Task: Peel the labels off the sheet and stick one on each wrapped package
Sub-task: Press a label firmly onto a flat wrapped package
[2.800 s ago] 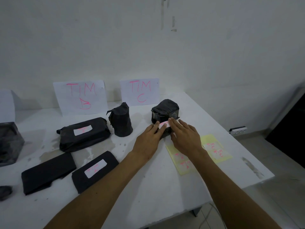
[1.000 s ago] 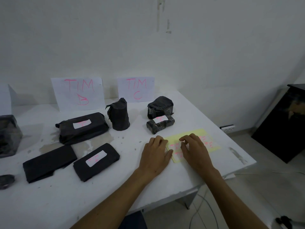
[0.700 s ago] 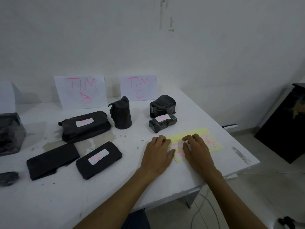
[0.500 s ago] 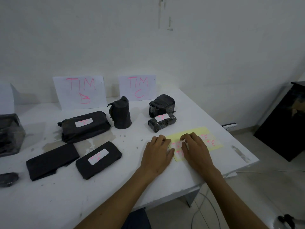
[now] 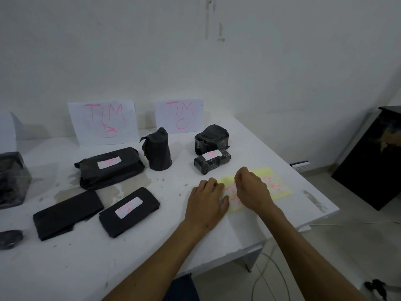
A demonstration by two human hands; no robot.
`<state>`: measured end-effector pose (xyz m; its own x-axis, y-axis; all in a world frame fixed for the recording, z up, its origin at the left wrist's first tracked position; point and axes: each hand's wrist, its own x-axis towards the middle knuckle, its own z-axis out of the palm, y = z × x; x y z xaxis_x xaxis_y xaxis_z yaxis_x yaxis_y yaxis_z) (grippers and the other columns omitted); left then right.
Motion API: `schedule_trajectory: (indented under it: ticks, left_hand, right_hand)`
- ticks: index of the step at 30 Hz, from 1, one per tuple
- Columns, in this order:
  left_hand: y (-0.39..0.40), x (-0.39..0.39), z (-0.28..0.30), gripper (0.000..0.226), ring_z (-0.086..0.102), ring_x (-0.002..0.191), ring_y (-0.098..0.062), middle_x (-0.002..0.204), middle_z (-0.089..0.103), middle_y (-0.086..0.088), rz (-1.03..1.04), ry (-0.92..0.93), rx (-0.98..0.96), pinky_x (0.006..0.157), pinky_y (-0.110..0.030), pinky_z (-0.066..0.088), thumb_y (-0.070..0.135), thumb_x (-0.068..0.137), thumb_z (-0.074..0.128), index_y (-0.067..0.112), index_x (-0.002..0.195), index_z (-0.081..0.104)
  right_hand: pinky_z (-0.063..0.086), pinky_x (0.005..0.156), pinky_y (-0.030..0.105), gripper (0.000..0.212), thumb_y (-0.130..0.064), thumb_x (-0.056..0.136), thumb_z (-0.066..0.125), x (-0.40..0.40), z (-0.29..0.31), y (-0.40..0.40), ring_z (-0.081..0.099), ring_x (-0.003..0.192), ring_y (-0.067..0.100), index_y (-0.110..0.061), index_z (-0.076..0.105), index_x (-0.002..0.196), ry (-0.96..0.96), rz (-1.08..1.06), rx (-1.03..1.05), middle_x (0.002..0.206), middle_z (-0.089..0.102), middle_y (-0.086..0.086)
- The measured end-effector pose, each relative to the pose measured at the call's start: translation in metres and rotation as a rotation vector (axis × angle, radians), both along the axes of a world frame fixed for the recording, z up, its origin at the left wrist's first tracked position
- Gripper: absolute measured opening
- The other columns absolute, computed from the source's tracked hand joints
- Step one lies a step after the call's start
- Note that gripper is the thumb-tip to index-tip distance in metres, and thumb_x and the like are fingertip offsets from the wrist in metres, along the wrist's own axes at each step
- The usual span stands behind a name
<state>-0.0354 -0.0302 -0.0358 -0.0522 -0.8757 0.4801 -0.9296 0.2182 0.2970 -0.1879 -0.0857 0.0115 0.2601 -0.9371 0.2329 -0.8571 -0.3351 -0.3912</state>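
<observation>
Yellow label sheet (image 5: pixel 280 187): left hand (image 5: pixel 206 200) flat, pinning it; right hand (image 5: pixel 251 190) pinches a label corner; peel slowly, low angle.

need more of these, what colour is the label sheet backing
Pale yellow label sheet, head view.

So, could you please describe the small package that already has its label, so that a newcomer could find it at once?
Start at the paper sign reading TIM C against the wall. In front of it, slightly right, sits a lumpy black bundle, and the small labelled package lies just in front of that, near the yellow label sheet. It is low, shiny-wrapped and bears a white label; the bundle behind shows none.
</observation>
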Motion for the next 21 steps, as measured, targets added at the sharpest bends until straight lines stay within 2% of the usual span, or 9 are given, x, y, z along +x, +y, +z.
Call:
schedule_trajectory:
  ticks: [8, 12, 16, 18, 21]
  left_hand:
    - [0.001, 0.001, 0.0, 0.041, 0.054, 0.099, -0.02, 0.111, 0.058, 0.001, -0.001, -0.024, 0.0, 0.079, -0.036, 0.049, 0.047, 0.092, 0.042, 0.018, 0.113, 0.063]
    - [0.002, 0.001, 0.0, 0.043, 0.053, 0.1, -0.019, 0.112, 0.057, 0.002, -0.004, -0.015, 0.01, 0.081, -0.036, 0.048, 0.048, 0.091, 0.042, 0.019, 0.115, 0.062]
    - [0.004, 0.002, 0.003, 0.048, 0.052, 0.105, -0.019, 0.117, 0.055, 0.003, -0.016, 0.008, 0.036, 0.086, -0.036, 0.046, 0.05, 0.09, 0.039, 0.019, 0.12, 0.06]
    - [0.006, 0.002, 0.003, 0.051, 0.05, 0.108, -0.019, 0.12, 0.054, 0.003, -0.027, 0.017, 0.054, 0.089, -0.036, 0.045, 0.051, 0.09, 0.038, 0.019, 0.123, 0.058]
    - [0.008, 0.004, 0.004, 0.055, 0.048, 0.111, -0.018, 0.124, 0.051, 0.003, -0.046, 0.023, 0.073, 0.093, -0.035, 0.043, 0.052, 0.09, 0.036, 0.018, 0.129, 0.055]
  right_hand:
    - [0.046, 0.071, 0.041, 0.007, -0.004, 0.094, 0.041, 0.004, 0.015, 0.001, 0.059, 0.083, 0.036, -0.006, 0.042, 0.101, -0.077, 0.012, 0.167, 0.092, 0.061, 0.013]
    - [0.039, 0.065, 0.038, 0.007, 0.0, 0.094, 0.041, 0.001, 0.017, 0.002, 0.056, 0.077, 0.037, -0.005, 0.038, 0.097, -0.116, 0.042, 0.184, 0.082, 0.055, 0.009]
    - [0.035, 0.062, 0.037, 0.003, 0.0, 0.096, 0.039, -0.001, 0.018, 0.001, 0.05, 0.069, 0.03, -0.002, 0.038, 0.099, -0.164, 0.042, 0.194, 0.075, 0.048, 0.006]
    - [0.035, 0.063, 0.035, 0.002, -0.001, 0.099, 0.037, -0.003, 0.022, 0.001, 0.05, 0.07, 0.029, -0.001, 0.037, 0.101, -0.214, 0.038, 0.217, 0.078, 0.049, 0.009]
    - [0.036, 0.067, 0.034, 0.006, -0.004, 0.102, 0.035, -0.007, 0.029, 0.003, 0.057, 0.082, 0.038, 0.0, 0.039, 0.103, -0.286, 0.023, 0.251, 0.091, 0.053, 0.019]
